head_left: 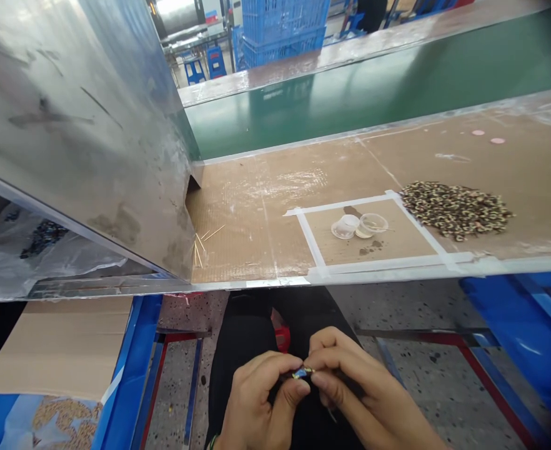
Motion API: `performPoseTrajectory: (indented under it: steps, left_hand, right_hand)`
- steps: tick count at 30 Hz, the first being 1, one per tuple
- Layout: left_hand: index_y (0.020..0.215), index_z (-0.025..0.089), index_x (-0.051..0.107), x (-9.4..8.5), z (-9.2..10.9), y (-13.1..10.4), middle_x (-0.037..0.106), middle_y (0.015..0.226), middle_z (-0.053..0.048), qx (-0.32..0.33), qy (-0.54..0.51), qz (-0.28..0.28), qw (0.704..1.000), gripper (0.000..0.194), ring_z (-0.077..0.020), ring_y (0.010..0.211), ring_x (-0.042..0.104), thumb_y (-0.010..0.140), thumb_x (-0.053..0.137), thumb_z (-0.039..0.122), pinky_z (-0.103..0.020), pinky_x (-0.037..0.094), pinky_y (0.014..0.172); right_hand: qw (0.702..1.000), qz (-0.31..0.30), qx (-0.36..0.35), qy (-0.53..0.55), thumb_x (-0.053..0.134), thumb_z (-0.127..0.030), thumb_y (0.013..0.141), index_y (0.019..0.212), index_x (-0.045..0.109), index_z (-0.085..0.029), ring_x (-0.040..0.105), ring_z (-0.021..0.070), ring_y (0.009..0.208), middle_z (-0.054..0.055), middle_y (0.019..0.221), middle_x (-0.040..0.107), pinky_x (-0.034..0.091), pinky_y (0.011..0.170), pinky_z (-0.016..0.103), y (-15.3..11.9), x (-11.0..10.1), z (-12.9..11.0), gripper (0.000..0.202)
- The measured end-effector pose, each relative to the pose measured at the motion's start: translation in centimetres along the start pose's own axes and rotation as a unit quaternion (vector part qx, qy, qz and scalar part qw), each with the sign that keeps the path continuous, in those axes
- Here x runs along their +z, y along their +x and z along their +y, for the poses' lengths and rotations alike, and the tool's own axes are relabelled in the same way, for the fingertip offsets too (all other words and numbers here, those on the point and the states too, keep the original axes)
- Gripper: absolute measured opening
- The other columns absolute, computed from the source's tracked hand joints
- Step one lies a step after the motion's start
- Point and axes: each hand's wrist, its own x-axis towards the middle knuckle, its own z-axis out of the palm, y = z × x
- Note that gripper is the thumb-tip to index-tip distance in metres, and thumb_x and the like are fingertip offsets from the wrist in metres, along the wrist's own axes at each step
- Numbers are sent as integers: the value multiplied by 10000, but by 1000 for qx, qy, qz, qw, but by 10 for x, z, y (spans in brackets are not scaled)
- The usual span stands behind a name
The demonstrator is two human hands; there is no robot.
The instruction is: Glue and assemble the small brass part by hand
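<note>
No text, label, brand or number can be read anywhere. The worktop (257,212) bears only blank white tape, and the blue crates (282,28) beyond it show no markings.

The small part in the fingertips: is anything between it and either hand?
Nothing visible. The small part is pinched directly between the left hand and the right hand, over the lap, below the table edge.

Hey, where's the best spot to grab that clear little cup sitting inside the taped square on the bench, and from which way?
Pinch the clear cup by its round rim, coming straight down from above. It looks low and open-topped, so the sides give little to hold. The white cap sits against its left, so place fingers front and back of the rim rather than left and right.
</note>
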Motion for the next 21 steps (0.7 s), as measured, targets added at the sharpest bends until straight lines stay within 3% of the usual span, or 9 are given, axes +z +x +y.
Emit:
performPoseTrajectory:
  steps: [6, 14, 18, 21]
  left_hand:
    - [1021, 219, 732, 4, -6, 2, 768, 872, -12, 61, -1, 12, 998, 131, -132, 804, 707, 1019, 603, 234, -226, 512, 749]
    - [935, 206, 712, 7, -5, 2, 734, 777, -5, 71, -7, 20, 997, 134, -119, 694, 665, 1004, 598, 198, -225, 477, 668]
    - [904, 210, 707, 16, -11, 3, 719, 723, -7, 76, 0, 25, 997, 163, -130, 640, 653, 1009, 585, 232, -248, 454, 619]
    - [836, 228, 729, 22, -16, 0, 745, 694, -23, 64, 23, 68, 995, 293, -165, 616, 684, 1027, 565, 379, -285, 490, 606]
  right_hand:
    - [998, 6, 33, 49, 505, -323, 1093, 941, 655, -237, 578, 110, 721, -2, 883, 578, 496, 646, 213, 2, 6, -2, 230]
    - [999, 7, -31, 5, 492, -227, 1091, 1002, 657, -271, 620, 92, 798, -23, 911, 618, 487, 692, 188, 0, 6, -1, 192]
    - [999, 18, -35, -12, 484, -232, 1089, 982, 657, -254, 626, 101, 747, -10, 876, 623, 510, 667, 193, -1, 4, 2, 204]
    - [998, 19, -53, -40, 505, -288, 1081, 960, 675, -267, 665, 115, 730, -3, 863, 662, 555, 647, 186, -5, 3, 13, 210]
